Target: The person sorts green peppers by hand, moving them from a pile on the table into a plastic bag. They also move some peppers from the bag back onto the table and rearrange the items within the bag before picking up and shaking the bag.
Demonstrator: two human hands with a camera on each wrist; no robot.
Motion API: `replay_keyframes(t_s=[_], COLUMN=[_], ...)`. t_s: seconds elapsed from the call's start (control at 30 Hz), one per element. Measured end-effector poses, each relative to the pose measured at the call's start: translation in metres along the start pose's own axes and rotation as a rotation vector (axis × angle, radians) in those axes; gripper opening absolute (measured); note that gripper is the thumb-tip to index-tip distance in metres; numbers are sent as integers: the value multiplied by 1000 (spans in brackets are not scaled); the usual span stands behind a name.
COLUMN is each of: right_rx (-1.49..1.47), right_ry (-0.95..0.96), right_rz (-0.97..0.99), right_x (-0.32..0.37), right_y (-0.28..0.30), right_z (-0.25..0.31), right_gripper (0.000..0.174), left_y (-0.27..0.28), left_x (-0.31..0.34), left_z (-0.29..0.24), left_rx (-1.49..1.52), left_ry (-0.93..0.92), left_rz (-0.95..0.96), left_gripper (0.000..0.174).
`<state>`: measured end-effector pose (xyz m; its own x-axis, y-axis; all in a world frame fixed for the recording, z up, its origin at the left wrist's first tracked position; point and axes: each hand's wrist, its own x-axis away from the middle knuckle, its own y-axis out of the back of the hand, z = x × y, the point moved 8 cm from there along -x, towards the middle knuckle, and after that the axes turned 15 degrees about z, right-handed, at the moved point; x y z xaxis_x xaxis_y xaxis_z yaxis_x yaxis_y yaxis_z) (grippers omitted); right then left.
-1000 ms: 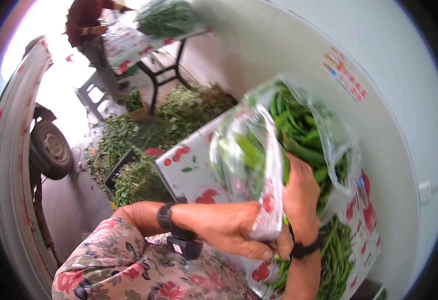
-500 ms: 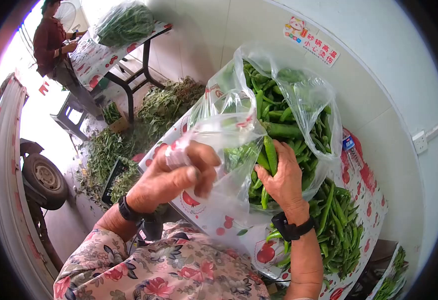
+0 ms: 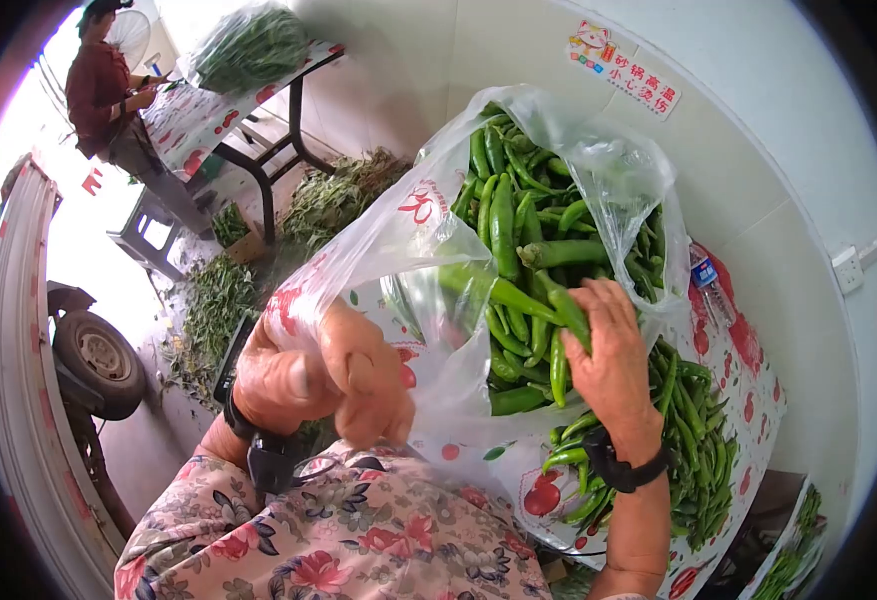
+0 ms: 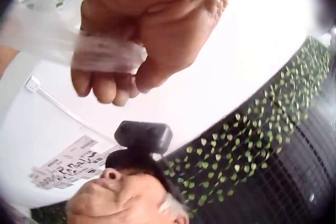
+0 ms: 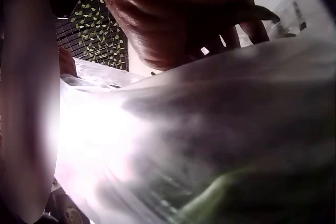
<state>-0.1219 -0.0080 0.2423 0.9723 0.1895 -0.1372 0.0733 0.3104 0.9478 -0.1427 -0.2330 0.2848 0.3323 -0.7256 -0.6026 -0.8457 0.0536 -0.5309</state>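
Note:
A clear plastic bag [image 3: 363, 235] full of green peppers [image 3: 501, 228] lies tilted on the table, its mouth wide. My left hand [image 3: 323, 375] grips the bag's gathered edge near my body and pulls it taut; in the left wrist view a strip of the plastic runs through the curled fingers [image 4: 105, 85]. My right hand [image 3: 613, 350] is at the bag's right side, holding a green pepper [image 3: 564, 308] between thumb and fingers over the other peppers. The right wrist view is mostly filled by the bag's film [image 5: 236, 98], with the dark palm above it.
A loose pile of thinner green peppers [image 3: 698, 460] lies on the cherry-patterned table [image 3: 543, 495], beside a plastic bottle [image 3: 710, 280] and red netting [image 3: 733, 315]. Leafy cuttings [image 3: 213, 315] cover the floor at left. Another person [image 3: 108, 100] stands at a second table [image 3: 193, 125].
My left hand has drawn the bag's edge toward my body and left, stretching it. Over the peppers, my right hand has shifted slightly right. The hands were close together a second ago.

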Motion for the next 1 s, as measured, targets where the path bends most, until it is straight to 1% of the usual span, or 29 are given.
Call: replay_keyframes(t_s=[0.03, 0.1, 0.17, 0.27, 0.3, 0.4, 0.43, 0.53, 0.57, 0.67, 0.7, 0.8, 0.83, 0.93, 0.97, 1.0], right_rx=[19, 1, 6, 94, 135, 220, 205, 223, 163, -10, -77, -301, -397, -188, -137, -62], right_ry=[-17, -4, 33, 125, 150, 134, 182, 241, 211, 229, 223, 159, 73, 109, 82, 88], right_rz=[7, 20, 32, 74, 60, 105, 67, -50, -16, 106, 190, 369, 478, 291, 223, 204], right_x=[1, -6, -19, -45, -52, -75, -83, -113, -129, -151, -154, -133, -125, -97, -90, -88], right_y=[1, -4, -11, -8, -6, -3, 0, 0, -2, -7, -4, 15, 15, 15, 9, 3], right_z=[-5, -4, 0, 17, 21, 22, 20, 3, -5, -9, -6, 5, 6, -11, -22, -21], right_gripper=[50, 53, 56, 57, 54, 49, 45, 44, 44, 44, 51, 55, 60, 64, 66, 66], left_y=[-2, 0, -12, -21, -22, -34, -36, -39, -40, -31, -27, -18, -17, -13, -12, -12], left_x=[-3, -5, -14, -24, -40, -60, -69, -70, -71, -66, -61, -50, -47, -41, -40, -40], left_z=[3, 10, 22, 10, -2, -13, -9, -5, -4, 4, 1, -3, -3, 0, 2, 4], left_rx=[92, 204, 466, 268, 122, -94, -57, 21, 1, -82, -112, -208, -231, -285, -296, -308], left_ry=[-27, -17, 61, 162, 45, 106, 127, 193, 233, 161, 185, 202, 208, 218, 222, 222], left_rz=[-11, 55, 233, 389, 552, 746, 835, 844, 874, 749, 709, 629, 615, 592, 589, 594], left_gripper=[27, 44, 55, 72, 71, 41, 43, 42, 40, 51, 51, 50, 49, 49, 48, 48])
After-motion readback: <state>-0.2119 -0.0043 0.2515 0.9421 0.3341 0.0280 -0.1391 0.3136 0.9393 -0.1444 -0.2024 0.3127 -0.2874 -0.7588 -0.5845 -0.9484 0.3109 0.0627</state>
